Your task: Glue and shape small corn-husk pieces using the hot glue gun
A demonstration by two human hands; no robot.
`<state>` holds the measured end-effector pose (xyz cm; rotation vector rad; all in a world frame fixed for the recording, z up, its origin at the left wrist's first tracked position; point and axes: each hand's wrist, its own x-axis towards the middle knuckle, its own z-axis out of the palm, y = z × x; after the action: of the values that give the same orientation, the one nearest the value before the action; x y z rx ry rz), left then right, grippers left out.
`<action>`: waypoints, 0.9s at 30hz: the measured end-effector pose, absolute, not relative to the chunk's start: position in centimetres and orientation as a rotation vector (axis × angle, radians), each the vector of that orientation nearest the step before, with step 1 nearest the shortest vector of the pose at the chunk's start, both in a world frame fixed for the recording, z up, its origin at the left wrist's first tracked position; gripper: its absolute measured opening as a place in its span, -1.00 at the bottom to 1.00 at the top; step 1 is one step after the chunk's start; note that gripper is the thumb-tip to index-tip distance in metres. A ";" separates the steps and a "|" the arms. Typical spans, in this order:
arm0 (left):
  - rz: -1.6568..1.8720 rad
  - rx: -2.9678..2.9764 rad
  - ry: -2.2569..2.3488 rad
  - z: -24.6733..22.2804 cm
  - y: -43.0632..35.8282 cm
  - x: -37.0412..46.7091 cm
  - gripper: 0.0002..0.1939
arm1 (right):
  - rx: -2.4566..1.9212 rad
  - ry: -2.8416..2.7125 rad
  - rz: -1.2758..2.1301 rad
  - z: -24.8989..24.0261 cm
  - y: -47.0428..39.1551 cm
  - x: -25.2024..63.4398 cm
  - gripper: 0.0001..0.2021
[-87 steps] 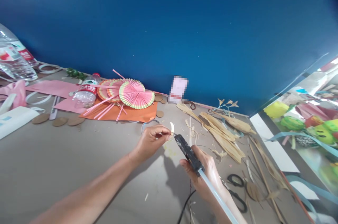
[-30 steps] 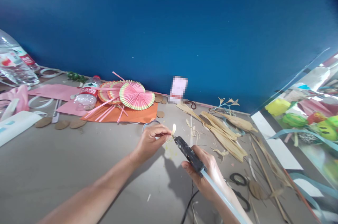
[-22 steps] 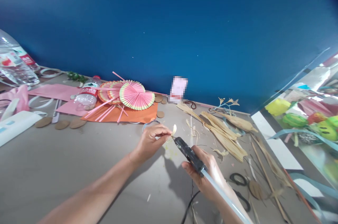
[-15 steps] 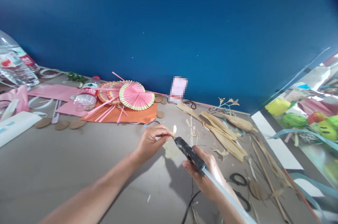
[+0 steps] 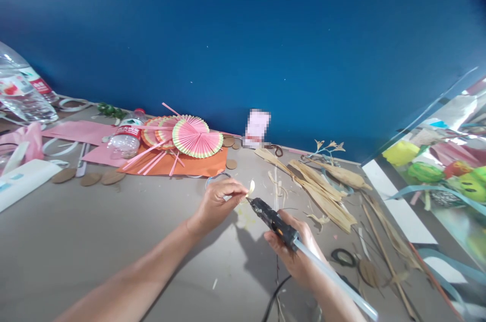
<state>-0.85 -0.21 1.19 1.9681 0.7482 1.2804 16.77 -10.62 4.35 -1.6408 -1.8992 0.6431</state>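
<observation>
The glue gun (image 5: 274,220) is up above the big gray table (image 5: 190,286), and the right hand (image 5: 302,233) is wrapped around it. The left hand (image 5: 217,203) is close to the gun's tip (image 5: 249,200), with thumb and finger pinching the end of a tiny pale strip (image 5: 251,188) that curls up, and I cannot tell if the tip touches the strip.

My right hand (image 5: 294,241) hides the glue gun's (image 5: 274,220) handle, and the cord (image 5: 274,297) runs off the bottom edge. My left hand (image 5: 219,201) covers the lower end of the pale sliver (image 5: 251,189); whether the nozzle touches it is too small to tell. Blocky blur masks the card (image 5: 258,124) at centre. The left edge cuts a bottle (image 5: 25,96); far right, bright shapes (image 5: 433,172) smear.
</observation>
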 end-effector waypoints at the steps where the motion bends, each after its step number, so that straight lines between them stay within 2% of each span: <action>1: 1.282 1.966 0.746 1.2 -0.2 -0.9 -0.87 | -1.640 -1.900 0.643 4.4 -10.6 16.8 -0.68; 27: 1.254 1.956 0.754 1.3 -0.3 -0.9 -0.86 | -1.622 -1.882 0.634 4.2 -10.7 16.7 -0.70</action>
<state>-0.87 -0.27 1.26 1.9556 0.7544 1.2545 16.69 -10.67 4.22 -1.6222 -1.8823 0.6340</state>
